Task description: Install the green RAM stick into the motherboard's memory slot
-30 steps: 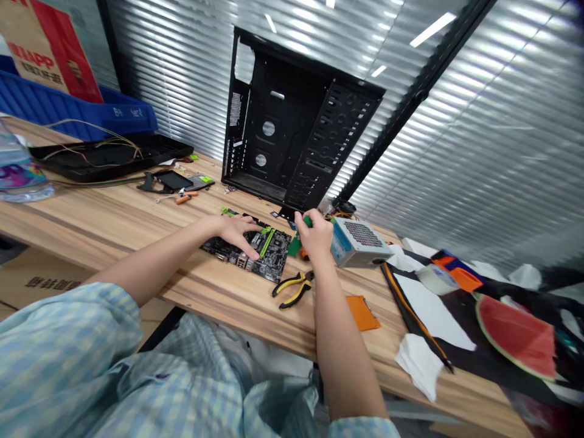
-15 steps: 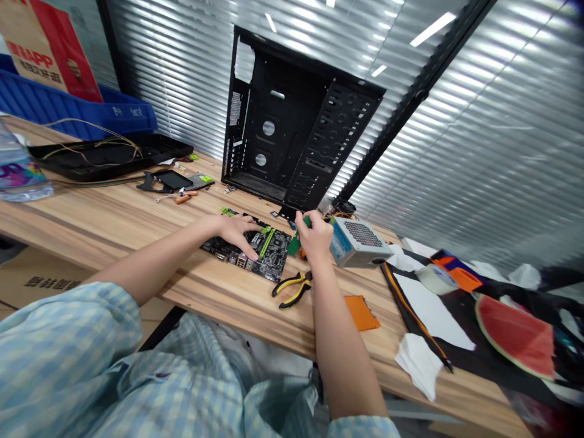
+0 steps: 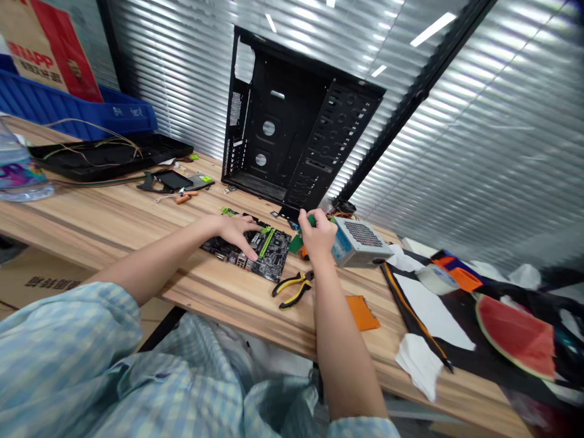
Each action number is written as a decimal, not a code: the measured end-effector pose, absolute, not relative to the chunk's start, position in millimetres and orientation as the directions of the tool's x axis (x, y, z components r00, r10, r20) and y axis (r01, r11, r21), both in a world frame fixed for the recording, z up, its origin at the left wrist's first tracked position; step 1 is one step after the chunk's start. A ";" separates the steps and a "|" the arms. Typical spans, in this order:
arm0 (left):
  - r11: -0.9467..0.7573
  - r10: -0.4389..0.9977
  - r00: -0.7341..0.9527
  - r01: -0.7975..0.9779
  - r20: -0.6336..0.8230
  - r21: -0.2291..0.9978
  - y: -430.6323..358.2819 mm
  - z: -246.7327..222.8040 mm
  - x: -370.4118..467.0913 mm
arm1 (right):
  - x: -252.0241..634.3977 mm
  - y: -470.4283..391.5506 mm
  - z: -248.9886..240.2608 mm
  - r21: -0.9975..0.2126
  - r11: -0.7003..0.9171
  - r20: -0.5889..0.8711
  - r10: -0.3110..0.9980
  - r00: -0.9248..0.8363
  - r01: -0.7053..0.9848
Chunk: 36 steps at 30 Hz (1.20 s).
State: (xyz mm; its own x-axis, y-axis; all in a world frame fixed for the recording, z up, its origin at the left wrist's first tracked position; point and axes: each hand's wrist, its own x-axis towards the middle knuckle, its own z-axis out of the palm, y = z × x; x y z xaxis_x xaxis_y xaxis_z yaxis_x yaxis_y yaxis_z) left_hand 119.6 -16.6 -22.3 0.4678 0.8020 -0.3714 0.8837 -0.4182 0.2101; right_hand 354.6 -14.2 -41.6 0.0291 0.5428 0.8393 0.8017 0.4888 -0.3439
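The black motherboard (image 3: pixel 274 258) with green slots lies flat on the wooden table. My left hand (image 3: pixel 238 233) rests on it with thumb and fingers spread. To the right of the board, my right hand (image 3: pixel 318 234) is closed around a green memory stick (image 3: pixel 295 244), held at a slant; my fingers cover its middle. The memory stick is apart from the slots. Pliers (image 3: pixel 292 289) with yellow and black handles lie just below, beside my right forearm. An orange flat drive (image 3: pixel 362 312) sits on the other side of that forearm.
A black computer case (image 3: pixel 283 121) stands at the back. The power supply (image 3: pixel 360 243) is right of my right hand. Leftward lie small parts, a black tray (image 3: pixel 109 158) with wires, a blue bin (image 3: pixel 73 112) and a bottle (image 3: pixel 20 167). Tissue (image 3: pixel 420 365) and watermelon (image 3: pixel 517 337) are at right.
My right hand has shifted slightly to the right with the memory stick, a little away from the motherboard. My left hand stays where it was.
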 end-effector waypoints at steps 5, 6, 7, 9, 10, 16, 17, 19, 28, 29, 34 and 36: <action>-0.424 0.804 0.471 0.882 -0.363 0.206 -16.0 -22.9 119.8 | 352.3 -15.4 -41.7 -0.299 0.529 0.845 0.533 -0.037 0.794; -0.423 0.806 0.472 0.881 -0.357 0.211 -15.8 -23.1 119.9 | 351.8 -15.5 -42.1 -0.292 0.531 0.844 0.534 -0.046 0.795; -0.422 0.807 0.473 0.881 -0.352 0.216 -15.7 -23.4 120.0 | 351.5 -15.5 -42.5 -0.289 0.530 0.842 0.536 -0.051 0.797; -0.421 0.809 0.474 0.880 -0.347 0.219 -15.9 -23.4 120.1 | 351.3 -15.2 -43.3 -0.291 0.524 0.839 0.542 -0.050 0.801; -0.421 0.809 0.473 0.880 -0.349 0.218 -16.1 -23.3 120.1 | 351.3 -15.0 -43.7 -0.293 0.520 0.838 0.544 -0.046 0.803; -0.416 0.806 0.464 0.886 -0.366 0.207 -17.9 -20.8 120.0 | 352.2 -13.7 -43.7 -0.323 0.504 0.842 0.540 0.000 0.801; -0.414 0.807 0.463 0.886 -0.368 0.208 -18.0 -20.5 120.0 | 352.4 -13.7 -43.2 -0.330 0.496 0.839 0.544 0.008 0.803; -0.411 0.808 0.463 0.886 -0.366 0.212 -18.0 -20.2 120.0 | 352.9 -14.0 -42.2 -0.341 0.485 0.830 0.557 0.016 0.806; -0.417 0.806 0.475 0.879 -0.354 0.230 -15.6 -23.2 118.9 | 351.4 -15.7 -42.9 -0.304 0.517 0.818 0.573 -0.060 0.800; -0.418 0.805 0.475 0.879 -0.355 0.228 -15.5 -23.4 118.9 | 351.3 -15.7 -43.3 -0.303 0.525 0.817 0.573 -0.066 0.796; -0.407 0.809 0.460 0.887 -0.365 0.217 -16.9 -22.2 119.6 | 351.2 -15.3 -44.4 -0.319 0.557 0.826 0.560 -0.064 0.767; -0.408 0.807 0.459 0.888 -0.372 0.212 -17.8 -21.1 119.7 | 351.7 -14.6 -44.9 -0.338 0.563 0.823 0.566 -0.053 0.755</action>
